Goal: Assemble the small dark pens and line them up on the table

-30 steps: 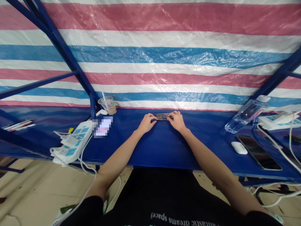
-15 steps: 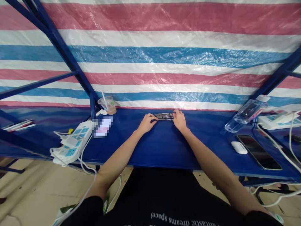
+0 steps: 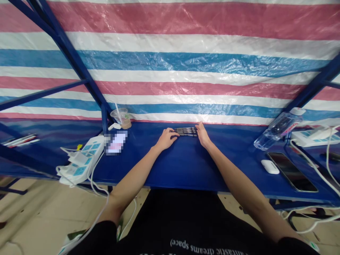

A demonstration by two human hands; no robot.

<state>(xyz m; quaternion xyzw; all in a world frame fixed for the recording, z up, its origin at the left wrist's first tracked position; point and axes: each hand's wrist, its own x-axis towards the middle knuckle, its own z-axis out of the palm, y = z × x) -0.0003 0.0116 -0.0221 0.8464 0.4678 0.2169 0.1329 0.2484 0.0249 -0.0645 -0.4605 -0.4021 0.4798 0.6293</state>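
Observation:
Several slim dark pens [image 3: 186, 131] lie side by side on the blue tabletop, close to the striped sheet. My left hand [image 3: 166, 139] is closed around their left ends, thumb on the near side and fingers on the far side. At the opposite ends, my right hand [image 3: 202, 134] stands on its edge with its fingers stretched out toward the sheet, its inner side against the pen tips. The nearest pen sits slightly apart from the others.
At left are a power strip [image 3: 86, 156], a blurred phone [image 3: 116, 143] and a plastic cup with a straw [image 3: 121, 118]. On the right are a tilted water bottle [image 3: 278, 129], a white earbud case [image 3: 270, 166], a dark phone [image 3: 293, 171] and another power strip [image 3: 309, 137].
My right hand's fingers have straightened from their curl over the pen ends and now point toward the sheet. The nearest pen has shifted slightly toward me. My left hand has barely moved.

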